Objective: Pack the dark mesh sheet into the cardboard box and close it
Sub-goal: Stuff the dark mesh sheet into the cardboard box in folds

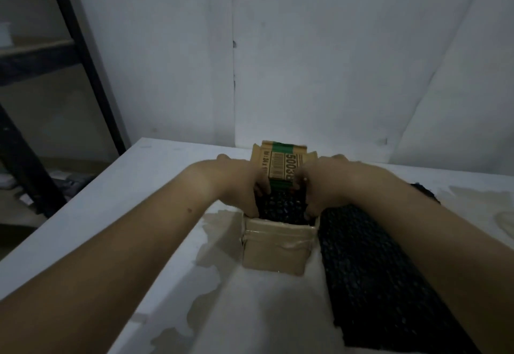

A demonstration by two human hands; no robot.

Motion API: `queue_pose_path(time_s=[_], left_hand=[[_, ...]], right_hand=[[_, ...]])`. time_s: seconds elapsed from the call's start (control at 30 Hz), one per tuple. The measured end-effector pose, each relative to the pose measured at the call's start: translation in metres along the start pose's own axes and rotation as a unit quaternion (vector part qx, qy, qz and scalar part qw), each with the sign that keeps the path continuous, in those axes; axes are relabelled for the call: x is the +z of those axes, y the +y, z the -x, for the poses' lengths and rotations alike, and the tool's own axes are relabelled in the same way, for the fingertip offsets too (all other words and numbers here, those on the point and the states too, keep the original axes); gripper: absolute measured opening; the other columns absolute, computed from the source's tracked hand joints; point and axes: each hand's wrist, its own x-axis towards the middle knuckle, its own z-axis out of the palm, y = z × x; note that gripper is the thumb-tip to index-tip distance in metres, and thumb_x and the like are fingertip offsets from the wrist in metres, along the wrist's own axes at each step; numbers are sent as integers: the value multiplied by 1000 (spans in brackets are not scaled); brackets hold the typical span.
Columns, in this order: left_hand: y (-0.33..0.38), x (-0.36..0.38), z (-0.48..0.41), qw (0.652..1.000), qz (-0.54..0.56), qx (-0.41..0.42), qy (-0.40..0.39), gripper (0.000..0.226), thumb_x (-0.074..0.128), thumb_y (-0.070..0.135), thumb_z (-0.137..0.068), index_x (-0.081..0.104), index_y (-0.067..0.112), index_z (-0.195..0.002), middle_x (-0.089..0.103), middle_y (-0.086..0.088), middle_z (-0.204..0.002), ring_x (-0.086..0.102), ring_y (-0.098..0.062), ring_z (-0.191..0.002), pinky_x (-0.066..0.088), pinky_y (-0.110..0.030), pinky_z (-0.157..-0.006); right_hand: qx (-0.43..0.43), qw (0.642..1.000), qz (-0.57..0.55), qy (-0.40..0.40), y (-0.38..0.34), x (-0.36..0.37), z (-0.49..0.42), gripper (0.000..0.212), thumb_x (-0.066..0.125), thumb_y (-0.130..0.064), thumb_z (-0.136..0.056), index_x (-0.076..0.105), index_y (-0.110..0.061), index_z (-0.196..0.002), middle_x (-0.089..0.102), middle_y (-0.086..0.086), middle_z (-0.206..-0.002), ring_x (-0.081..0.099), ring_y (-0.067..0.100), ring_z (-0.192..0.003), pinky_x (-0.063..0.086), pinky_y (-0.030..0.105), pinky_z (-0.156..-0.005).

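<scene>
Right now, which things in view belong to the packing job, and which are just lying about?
Job:
box
mesh in the box
flap
left hand
right hand

Lying about:
mesh roll beside the box
table
shelf frame

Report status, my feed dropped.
Both hands, left and right, in box on mesh. Flap open. More mesh beside it.

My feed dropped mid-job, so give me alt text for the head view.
Both hands, left hand and right hand, press dark mesh into an open cardboard box on a white table. The far flap stands up. More mesh sheet lies right of the box.
</scene>
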Motion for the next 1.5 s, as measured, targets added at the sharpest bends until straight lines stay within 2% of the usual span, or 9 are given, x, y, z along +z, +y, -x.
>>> queue_pose_path(time_s=[0.17,0.3,0.4,0.47,0.6,0.73,0.93,1.1,1.5], left_hand=[[10,17,-4,999,15,-32,2,59,63,28,-75,55,44,-132,58,4,-105,35,-30,-96,41,-37,-79],[10,18,-3,999,28,-36,-1,58,61,28,-73,56,43,-130,60,5,-107,37,-29,-97,42,-39,-87],[11,11,7,999,44,-24,10,57,60,34,-75,54,44,-131,61,11,-112,45,-25,-107,32,-40,-100],[16,6,18,995,70,-1,70,56,59,34,-78,52,42,-133,58,12,-109,47,-14,-111,16,-42,-112],[50,10,42,956,125,110,241,62,49,32,-79,49,38,-141,55,12,-140,40,-15,-138,13,-44,-121],[101,41,52,917,140,210,309,52,58,27,-86,60,21,-137,50,2,-150,40,-15,-142,27,-36,-118],[160,107,41,933,165,227,225,55,59,31,-91,51,20,-145,46,3,-153,41,-13,-140,25,-20,-112],[170,137,23,967,130,174,133,67,61,49,-90,41,29,-150,26,7,-164,19,-16,-152,17,-27,-117],[180,132,15,939,193,154,237,31,54,13,-97,69,19,-123,57,5,-142,49,-11,-132,41,-28,-107]], right_hand=[[8,1000,-22,-5,-1,12,-4,61,81,-42,-66,56,-31,-120,63,-6,-103,55,22,-102,32,34,-82],[-3,999,-9,-51,-3,16,0,59,68,-41,-77,49,-27,-131,60,-2,-115,51,22,-117,15,46,-112],[-17,999,13,-42,-6,18,13,57,62,-38,-83,44,-22,-134,48,9,-134,30,27,-137,-4,55,-118],[-38,998,-2,52,-3,18,27,63,61,-36,-81,40,-26,-140,38,9,-148,10,26,-147,-10,55,-117],[-72,957,-119,254,23,26,63,65,57,-39,-83,33,-38,-143,42,1,-151,0,20,-150,-3,43,-121],[-12,966,-165,201,64,66,103,65,60,-47,-83,34,-41,-143,41,-9,-151,3,20,-150,4,44,-121],[89,970,-213,80,108,139,147,86,64,-63,-78,24,-37,-150,18,-8,-161,4,18,-149,6,40,-121],[60,956,-285,18,120,170,169,102,64,-75,-66,12,-48,-150,1,-17,-161,-8,8,-147,-2,38,-121],[63,919,-367,129,120,193,173,37,49,-36,-99,51,-44,-135,33,-21,-151,20,1,-143,19,28,-118]])
